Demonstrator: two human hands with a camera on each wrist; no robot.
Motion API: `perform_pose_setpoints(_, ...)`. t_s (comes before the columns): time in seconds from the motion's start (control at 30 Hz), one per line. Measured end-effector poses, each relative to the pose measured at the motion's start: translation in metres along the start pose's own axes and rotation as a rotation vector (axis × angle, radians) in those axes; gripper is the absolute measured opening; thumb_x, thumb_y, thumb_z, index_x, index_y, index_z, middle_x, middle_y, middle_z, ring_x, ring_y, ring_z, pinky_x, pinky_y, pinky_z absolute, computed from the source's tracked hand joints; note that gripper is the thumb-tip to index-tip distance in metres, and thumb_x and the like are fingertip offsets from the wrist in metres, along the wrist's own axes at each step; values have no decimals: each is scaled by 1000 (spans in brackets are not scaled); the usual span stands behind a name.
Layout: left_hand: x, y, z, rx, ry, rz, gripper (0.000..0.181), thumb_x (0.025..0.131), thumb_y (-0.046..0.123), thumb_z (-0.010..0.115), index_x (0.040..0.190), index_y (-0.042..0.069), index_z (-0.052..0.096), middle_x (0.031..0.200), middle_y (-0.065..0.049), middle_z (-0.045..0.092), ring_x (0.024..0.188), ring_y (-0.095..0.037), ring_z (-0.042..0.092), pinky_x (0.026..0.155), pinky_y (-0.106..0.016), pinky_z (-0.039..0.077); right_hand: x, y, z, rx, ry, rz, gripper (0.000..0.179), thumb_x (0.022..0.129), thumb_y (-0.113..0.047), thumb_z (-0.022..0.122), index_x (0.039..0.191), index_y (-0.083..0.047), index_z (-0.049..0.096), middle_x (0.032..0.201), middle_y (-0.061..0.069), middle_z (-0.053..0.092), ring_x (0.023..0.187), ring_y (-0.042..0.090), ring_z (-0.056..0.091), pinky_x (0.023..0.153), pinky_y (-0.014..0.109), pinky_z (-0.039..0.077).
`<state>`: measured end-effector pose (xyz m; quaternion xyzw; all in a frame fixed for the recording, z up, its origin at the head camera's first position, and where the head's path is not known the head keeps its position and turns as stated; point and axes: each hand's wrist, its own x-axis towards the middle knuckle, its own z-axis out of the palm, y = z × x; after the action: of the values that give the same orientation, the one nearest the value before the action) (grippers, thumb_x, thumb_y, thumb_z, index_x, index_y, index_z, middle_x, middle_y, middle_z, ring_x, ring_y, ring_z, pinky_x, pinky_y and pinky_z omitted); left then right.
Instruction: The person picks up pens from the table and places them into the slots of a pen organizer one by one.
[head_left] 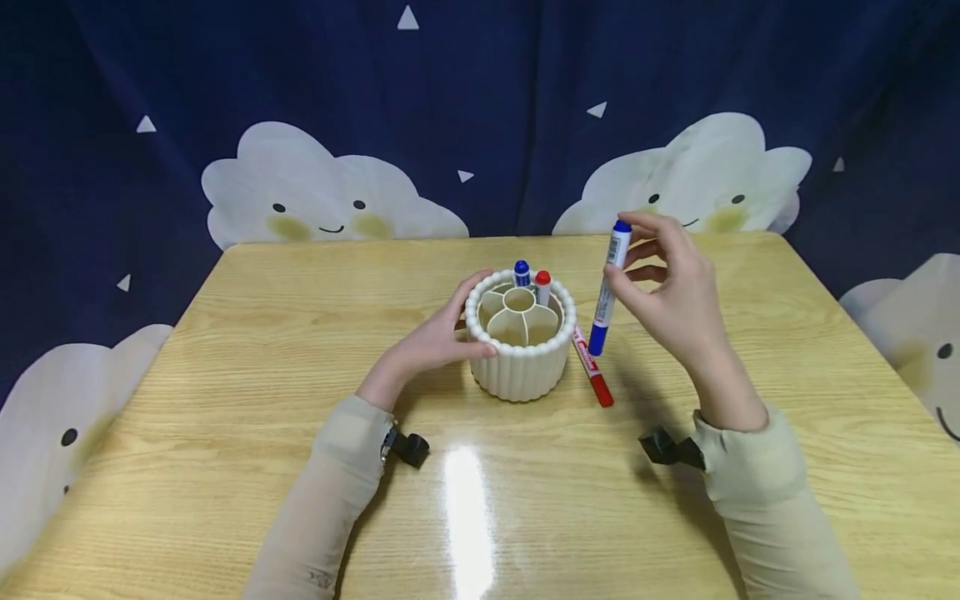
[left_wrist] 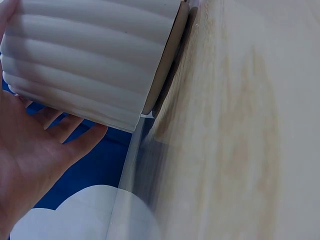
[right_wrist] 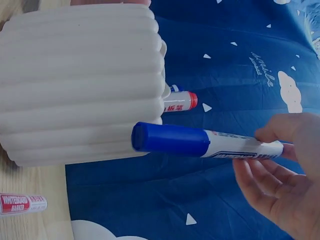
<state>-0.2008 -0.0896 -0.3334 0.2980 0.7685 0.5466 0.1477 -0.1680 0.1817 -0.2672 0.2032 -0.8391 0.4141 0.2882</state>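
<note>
My left hand [head_left: 431, 337] grips the left side of a white ribbed pen holder [head_left: 522, 371], thumb at the front of the beaded rim and fingers round the back. Inside, the holder is split into compartments around a central ring. A blue-capped marker [head_left: 522, 273] and a red-capped marker [head_left: 542, 287] stand in its back compartments. To the right, my right hand [head_left: 675, 292] pinches a blue whiteboard marker [head_left: 609, 287] between thumb and fingers near its upper part. That marker is raised, slightly tilted, its blue lower end [right_wrist: 170, 139] beside the holder's rim in the right wrist view.
A red whiteboard marker [head_left: 592, 367] lies on the wooden table [head_left: 315, 300] just right of the holder. Behind the table's far edge hangs a dark blue curtain [head_left: 495, 100] with clouds and triangles. A black wrist camera [head_left: 408, 448] sits by the left cuff.
</note>
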Motion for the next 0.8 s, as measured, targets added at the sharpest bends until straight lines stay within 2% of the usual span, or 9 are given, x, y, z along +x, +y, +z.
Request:
perform_pose_setpoints(0.2, -1, -1, -1, 7, -2, 6, 96, 75, 21, 74, 146, 19, 9, 148, -5, 19, 131, -22, 29, 106, -42, 28, -1, -7, 0, 58, 64, -61, 53, 73, 7, 67, 122, -2, 50, 97, 7, 57, 80, 3, 56, 66, 10, 49)
perform_pose_setpoints(0.33, 0, -4, -1, 5, -1, 0, 96, 76, 17, 74, 146, 20, 8, 148, -5, 19, 131, -23, 29, 105, -42, 29, -1, -13, -1, 97, 103, -103, 49, 74, 8, 66, 120, 3, 50, 97, -6, 56, 80, 5, 58, 66, 12, 50)
perform_pose_setpoints(0.47, 4, -13, -2, -2, 2, -8, 97, 75, 18, 74, 146, 26, 9, 149, -1, 19, 131, -22, 30, 105, -42, 29, -1, -18, 0, 146, 148, -120, 48, 73, 9, 65, 119, 6, 49, 98, -15, 53, 80, 8, 58, 67, 13, 50)
perform_pose_setpoints(0.63, 9, -29, -2, 17, 16, 8, 96, 75, 21, 74, 144, 35, 9, 147, 6, 20, 129, -16, 32, 104, -39, 31, -2, -22, 7, 254, 223, -150, 46, 72, 13, 64, 115, 10, 49, 97, -11, 54, 80, 13, 59, 66, 16, 50)
perform_pose_setpoints(0.8, 10, -33, -1, 22, 27, 32, 96, 74, 23, 75, 143, 37, 10, 147, 7, 21, 129, -14, 32, 104, -38, 31, -5, -23, 14, 293, 252, -184, 46, 70, 15, 64, 113, 10, 49, 100, -10, 51, 81, 14, 59, 68, 17, 51)
